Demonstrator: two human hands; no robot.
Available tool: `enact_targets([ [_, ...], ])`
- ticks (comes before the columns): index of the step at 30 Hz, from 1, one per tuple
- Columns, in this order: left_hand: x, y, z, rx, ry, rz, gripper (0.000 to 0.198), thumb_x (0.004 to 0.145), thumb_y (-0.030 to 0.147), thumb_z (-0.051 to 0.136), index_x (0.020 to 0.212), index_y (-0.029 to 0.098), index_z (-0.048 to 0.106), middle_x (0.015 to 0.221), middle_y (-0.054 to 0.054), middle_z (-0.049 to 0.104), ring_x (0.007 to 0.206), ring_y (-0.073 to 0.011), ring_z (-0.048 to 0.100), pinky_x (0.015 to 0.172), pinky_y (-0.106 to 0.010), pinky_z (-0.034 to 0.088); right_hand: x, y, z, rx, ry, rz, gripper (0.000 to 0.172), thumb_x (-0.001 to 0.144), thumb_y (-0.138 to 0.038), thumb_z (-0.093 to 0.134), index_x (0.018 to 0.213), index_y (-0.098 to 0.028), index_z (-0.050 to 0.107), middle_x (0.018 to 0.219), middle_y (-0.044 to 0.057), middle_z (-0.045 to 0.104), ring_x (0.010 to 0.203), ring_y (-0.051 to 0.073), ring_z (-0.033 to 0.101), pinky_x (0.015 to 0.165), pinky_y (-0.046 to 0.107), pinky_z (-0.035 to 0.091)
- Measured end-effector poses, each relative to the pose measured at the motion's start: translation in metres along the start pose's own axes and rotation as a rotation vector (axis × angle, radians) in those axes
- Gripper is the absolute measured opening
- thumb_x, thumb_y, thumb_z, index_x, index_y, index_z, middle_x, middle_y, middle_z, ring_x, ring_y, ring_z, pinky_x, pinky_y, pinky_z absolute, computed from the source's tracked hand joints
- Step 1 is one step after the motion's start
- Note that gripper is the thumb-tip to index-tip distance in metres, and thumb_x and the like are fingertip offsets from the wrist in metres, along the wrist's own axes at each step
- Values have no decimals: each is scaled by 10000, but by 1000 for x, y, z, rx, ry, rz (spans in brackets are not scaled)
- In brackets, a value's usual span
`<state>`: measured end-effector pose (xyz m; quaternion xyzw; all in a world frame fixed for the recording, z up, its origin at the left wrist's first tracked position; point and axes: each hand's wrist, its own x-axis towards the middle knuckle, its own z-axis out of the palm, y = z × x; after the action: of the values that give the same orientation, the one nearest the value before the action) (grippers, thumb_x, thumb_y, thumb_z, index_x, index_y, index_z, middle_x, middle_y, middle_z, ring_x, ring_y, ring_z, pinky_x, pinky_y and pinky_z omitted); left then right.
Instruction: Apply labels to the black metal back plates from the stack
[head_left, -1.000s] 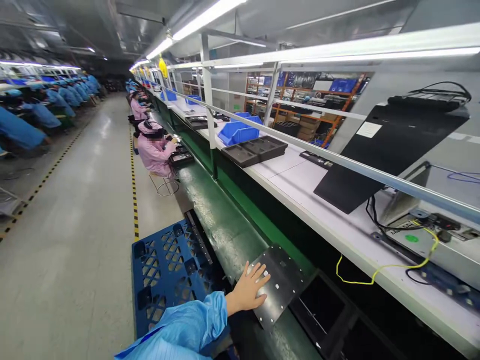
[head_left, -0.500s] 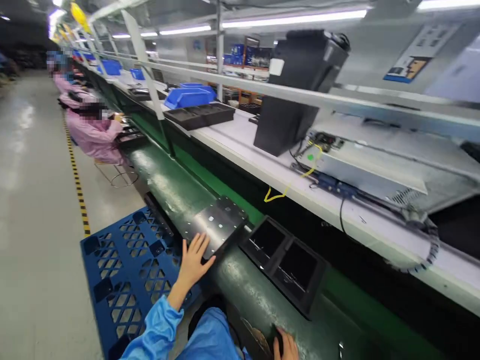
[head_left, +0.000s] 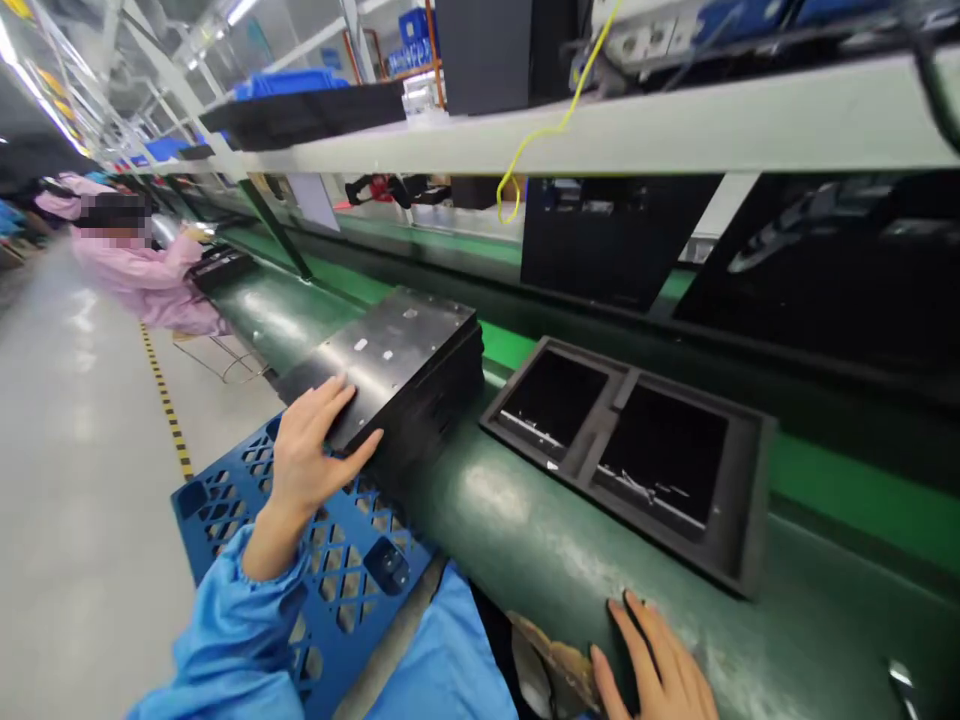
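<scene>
My left hand [head_left: 309,450] lies flat with spread fingers on the near corner of a stack of black metal plates [head_left: 397,352] that rests on the edge of the green conveyor [head_left: 525,540]. My right hand [head_left: 652,665] rests open on the conveyor's near rim at the bottom of the view, holding nothing. Just right of the plates sits a black two-compartment tray [head_left: 637,450] with a few small bits in it. Both my sleeves are blue.
A blue plastic pallet [head_left: 330,540] lies on the floor below my left arm. A person in pink [head_left: 142,270] sits further along the line at the left. A white shelf [head_left: 600,125] with a yellow cable, black boxes and blue bins runs overhead.
My view has dropped lower and closer to the conveyor. My left hand stays on the plates, which now show as a stack. My right hand has come further into view on the rim.
</scene>
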<state>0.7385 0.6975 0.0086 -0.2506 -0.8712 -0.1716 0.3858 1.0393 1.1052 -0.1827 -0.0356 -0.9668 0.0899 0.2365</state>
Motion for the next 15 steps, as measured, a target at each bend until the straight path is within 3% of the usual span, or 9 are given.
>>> enact_targets([
  [3,2,1,-4,71,-133,37,701,1008,481,731,1629,247,503,1691,-139,505,1477,-375,576,1194,-553,500,-1,-5,3,68,-34,87,572,1076,-623,479,1512,-261,555,1565,113,626,1392,367,614,1089,553,505],
  [6,-1,-3,-4,120,-207,150,600,1064,479,646,1606,243,546,1586,-119,628,1467,-380,587,1175,-553,501,-6,-5,12,130,-29,107,544,1085,-642,475,1419,-237,616,1535,121,651,1393,357,615,1112,547,505],
  [15,4,-20,-6,-82,-61,261,415,1077,479,628,1404,245,733,1403,-109,756,1308,-339,722,1159,-532,568,-12,-4,2,378,74,223,425,1044,-567,565,1187,-232,784,1326,136,763,1293,353,676,1137,583,514],
])
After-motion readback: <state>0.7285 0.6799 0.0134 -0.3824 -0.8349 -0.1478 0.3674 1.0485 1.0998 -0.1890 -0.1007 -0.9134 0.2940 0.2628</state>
